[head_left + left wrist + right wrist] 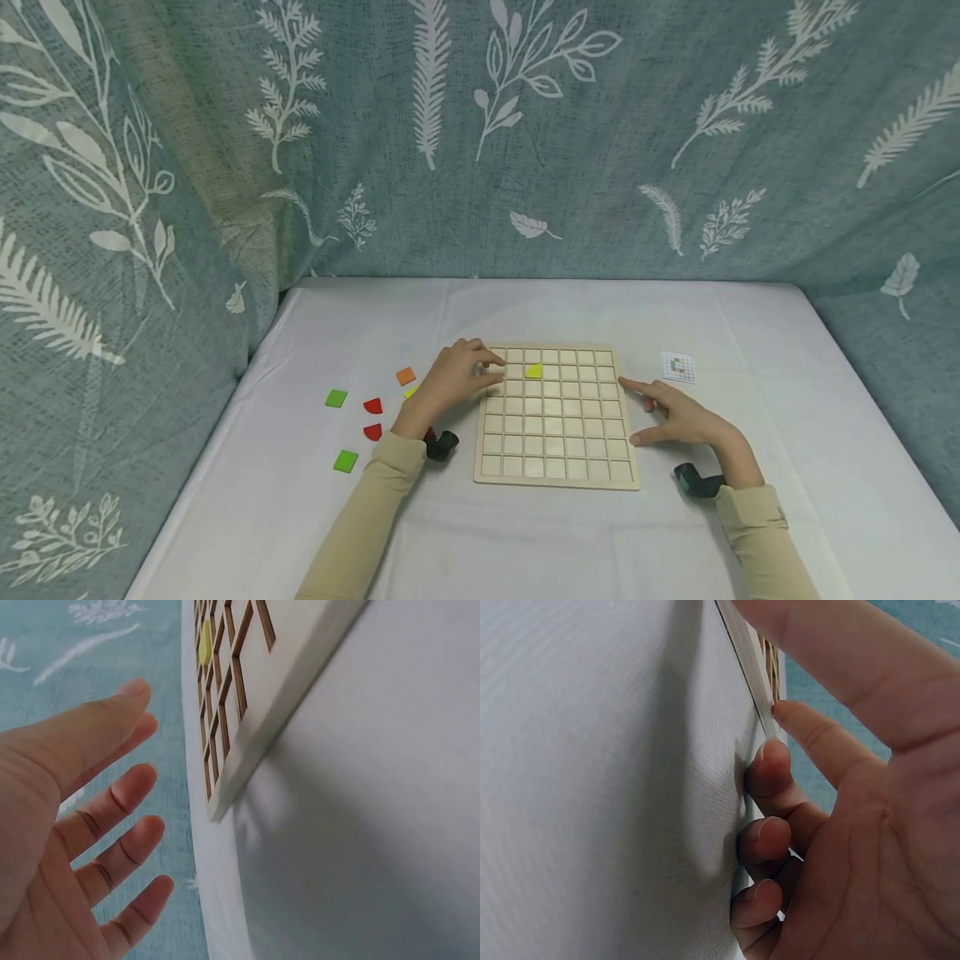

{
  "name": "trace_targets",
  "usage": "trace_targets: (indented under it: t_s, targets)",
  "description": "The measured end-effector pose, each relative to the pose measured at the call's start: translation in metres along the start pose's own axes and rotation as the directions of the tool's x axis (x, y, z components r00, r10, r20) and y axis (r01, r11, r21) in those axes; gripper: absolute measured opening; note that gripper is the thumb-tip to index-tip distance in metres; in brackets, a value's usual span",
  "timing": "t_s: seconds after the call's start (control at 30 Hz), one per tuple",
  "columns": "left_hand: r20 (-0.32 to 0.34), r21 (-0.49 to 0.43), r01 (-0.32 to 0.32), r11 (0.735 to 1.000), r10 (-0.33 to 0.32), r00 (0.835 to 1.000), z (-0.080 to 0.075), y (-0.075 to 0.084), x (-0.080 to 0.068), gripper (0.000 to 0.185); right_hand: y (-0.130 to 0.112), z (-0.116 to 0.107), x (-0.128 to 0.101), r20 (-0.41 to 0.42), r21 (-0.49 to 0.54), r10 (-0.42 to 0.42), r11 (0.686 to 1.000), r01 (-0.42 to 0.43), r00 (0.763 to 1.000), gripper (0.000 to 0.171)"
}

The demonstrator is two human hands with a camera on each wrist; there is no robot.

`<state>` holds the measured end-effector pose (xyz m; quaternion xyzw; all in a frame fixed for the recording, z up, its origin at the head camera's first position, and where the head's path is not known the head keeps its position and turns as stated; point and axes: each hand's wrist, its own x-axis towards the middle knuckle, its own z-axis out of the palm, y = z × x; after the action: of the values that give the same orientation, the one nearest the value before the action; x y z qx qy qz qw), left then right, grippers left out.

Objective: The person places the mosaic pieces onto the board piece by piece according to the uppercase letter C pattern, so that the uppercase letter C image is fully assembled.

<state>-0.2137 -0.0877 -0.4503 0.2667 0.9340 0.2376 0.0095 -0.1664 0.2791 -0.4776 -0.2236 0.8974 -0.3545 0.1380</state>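
Wooden board [553, 426], hands [453, 379] [678, 417] at side edges [634, 467]

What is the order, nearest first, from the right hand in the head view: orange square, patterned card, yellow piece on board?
1. Patterned card: just beyond the right hand.
2. Yellow piece: on the board.
3. Orange square: left of the board.

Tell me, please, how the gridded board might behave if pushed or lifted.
The gridded board is probably stiff, as its edges run straight. Lying broad and flat, it seems unlikely to roll or tip if pushed. Lifted at a slant, it might shed the yellow piece on it.
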Motion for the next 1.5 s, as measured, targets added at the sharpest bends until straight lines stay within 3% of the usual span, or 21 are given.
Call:
trace_targets:
  t_s: [0.57,0.83,1.03,1.3,1.5]
  targets:
    - [-0.026,-0.049,0.066,0.997,-0.068,0.997,-0.011,-0.011,-0.039,0.025,0.004,0.002,0.002,0.005,-0.013,0.018,1.000,-0.018,1.000,0.091]
    - [-0.036,-0.013,0.073,0.997,-0.074,0.997,-0.012,-0.014,-0.059,0.024,0.001,0.004,0.000,-0.005,-0.010,0.003,1.000,-0.003,1.000,0.089]
    - [-0.075,0.023,0.036,0.999,-0.034,0.997,-0.010,-0.016,-0.075,0.022,0.001,0.004,0.001,-0.001,-0.016,0.017,1.000,-0.017,1.000,0.090]
    - [-0.067,0.076,0.072,0.994,-0.067,0.995,-0.011,-0.019,-0.097,0.026,0.003,0.004,0.001,0.006,-0.019,0.020,1.000,-0.020,1.000,0.091]
    - [-0.123,0.097,0.083,0.992,-0.071,0.990,-0.010,-0.024,-0.111,0.024,0.001,0.001,0.000,-0.004,-0.022,0.007,1.000,-0.007,1.000,0.090]
